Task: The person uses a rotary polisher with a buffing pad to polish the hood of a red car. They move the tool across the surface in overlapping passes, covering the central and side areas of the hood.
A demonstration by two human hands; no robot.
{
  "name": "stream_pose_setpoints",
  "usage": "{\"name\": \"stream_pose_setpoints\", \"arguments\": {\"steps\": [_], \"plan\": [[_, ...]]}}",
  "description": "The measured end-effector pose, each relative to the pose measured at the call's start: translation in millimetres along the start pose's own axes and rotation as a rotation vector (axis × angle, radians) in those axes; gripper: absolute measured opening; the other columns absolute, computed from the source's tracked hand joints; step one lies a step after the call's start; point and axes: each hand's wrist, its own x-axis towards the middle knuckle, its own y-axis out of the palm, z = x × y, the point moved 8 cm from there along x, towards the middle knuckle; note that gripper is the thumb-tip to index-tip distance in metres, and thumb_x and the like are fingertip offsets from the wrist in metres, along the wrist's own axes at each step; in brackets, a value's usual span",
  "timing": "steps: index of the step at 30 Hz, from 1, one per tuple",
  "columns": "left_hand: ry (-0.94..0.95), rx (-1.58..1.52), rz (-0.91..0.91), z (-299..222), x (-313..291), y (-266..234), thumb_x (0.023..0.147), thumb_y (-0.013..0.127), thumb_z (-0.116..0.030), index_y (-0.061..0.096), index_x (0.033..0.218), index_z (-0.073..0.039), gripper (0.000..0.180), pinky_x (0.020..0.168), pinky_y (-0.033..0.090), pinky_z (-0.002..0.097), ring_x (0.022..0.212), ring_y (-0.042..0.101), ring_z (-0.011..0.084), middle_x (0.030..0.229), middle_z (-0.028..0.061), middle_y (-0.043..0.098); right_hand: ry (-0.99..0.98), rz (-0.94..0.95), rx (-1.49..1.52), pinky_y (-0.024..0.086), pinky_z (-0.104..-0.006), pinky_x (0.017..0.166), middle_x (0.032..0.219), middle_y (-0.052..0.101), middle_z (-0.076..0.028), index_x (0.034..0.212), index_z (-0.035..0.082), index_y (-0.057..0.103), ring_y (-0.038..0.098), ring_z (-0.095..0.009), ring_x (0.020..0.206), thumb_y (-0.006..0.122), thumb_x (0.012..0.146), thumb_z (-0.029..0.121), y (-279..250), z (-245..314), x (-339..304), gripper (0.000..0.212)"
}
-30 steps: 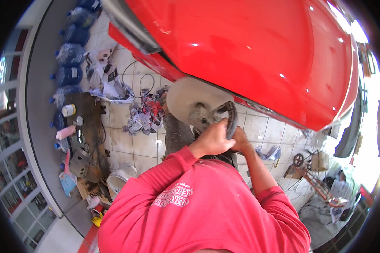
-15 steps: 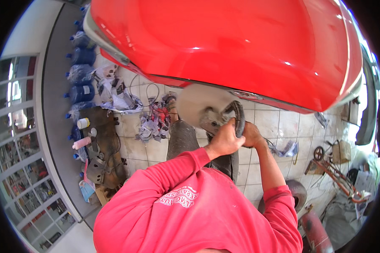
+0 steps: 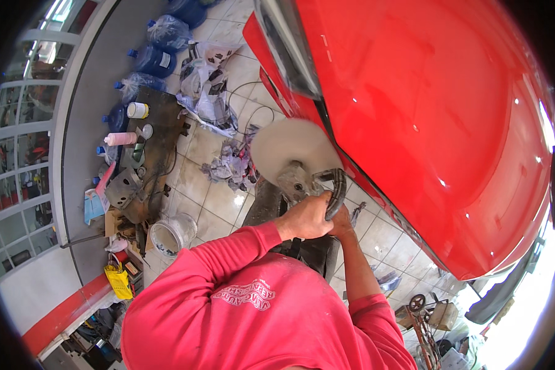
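Note:
A polisher (image 3: 295, 183) with a wide, pale round pad (image 3: 293, 145), blurred as if spinning, is out in front of me. My left hand (image 3: 308, 217) is closed around it near the curved dark loop handle (image 3: 338, 196). My right hand (image 3: 342, 223), partly hidden behind the left, grips the tool farther back; its fingers barely show. The pad's right edge is close to the lower edge of a glossy red car (image 3: 425, 123); whether they touch I cannot tell. A long lamp (image 3: 293, 46) lies at the car's near corner.
Blue water jugs (image 3: 154, 60) line the wall at left. Beside them a dark bench (image 3: 157, 129) carries a white tub (image 3: 137, 110) and a pink bottle (image 3: 121, 139). Crumpled plastic (image 3: 213, 92) and a bucket (image 3: 174, 234) are on the tiles. A hand cart (image 3: 422, 327) stands at lower right.
My view has turned, so the car now slants down the right side and the bucket shows at left. The polisher has come to the car's corner, near the lamp, still in both hands.

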Motion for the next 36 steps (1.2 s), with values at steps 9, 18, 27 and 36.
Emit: {"name": "stream_pose_setpoints", "arguments": {"steps": [9,18,27,36], "plan": [[0.043,0.035,-0.035,-20.5,7.2,-177.8,0.078,0.071,-0.012,0.054,0.099,0.002,0.030,0.069,0.049,0.0495,0.071,0.063,0.0435,0.075,0.0232,0.060,0.072,-0.078,0.006,0.058,-0.0538,0.089,0.105,0.078,-0.022,0.117,0.008,0.071,0.074,-0.045,0.105,0.085,0.075,0.042,0.2,135.1,108.5,0.056],[0.592,0.427,-0.054,-115.4,-51.8,-256.3,0.075,0.090,-0.027,0.072,0.101,-0.006,0.038,0.076,0.050,0.0436,0.080,0.065,0.0318,0.083,0.0111,0.067,0.068,-0.183,0.232,0.051,-0.0489,0.108,0.137,0.063,-0.029,0.143,-0.003,0.059,0.061,-0.043,0.132,0.088,0.080,0.050,-49.9,210.0,77.8,0.087],[0.800,0.487,-0.331,-165.6,-15.4,-320.3,0.071,0.092,-0.017,0.072,0.092,0.001,0.034,0.065,0.052,0.0397,0.069,0.064,0.0319,0.079,0.0148,0.067,-0.153,-0.309,0.601,0.056,-0.0456,0.097,0.111,0.077,-0.022,0.127,-0.002,0.067,0.076,-0.036,0.105,0.094,0.062,0.054,-89.4,268.2,160.0,0.090],[0.836,0.452,-0.131,-137.2,-86.4,-120.6,0.069,0.086,-0.014,0.071,0.099,-0.001,0.036,0.062,0.046,0.0417,0.059,0.058,0.0285,0.071,0.0072,0.060,-0.181,-0.316,0.384,0.056,-0.0508,0.093,0.108,0.077,-0.025,0.123,0.004,0.070,0.073,-0.044,0.105,0.093,0.060,0.057,-68.2,150.6,-16.6,0.086]]}}
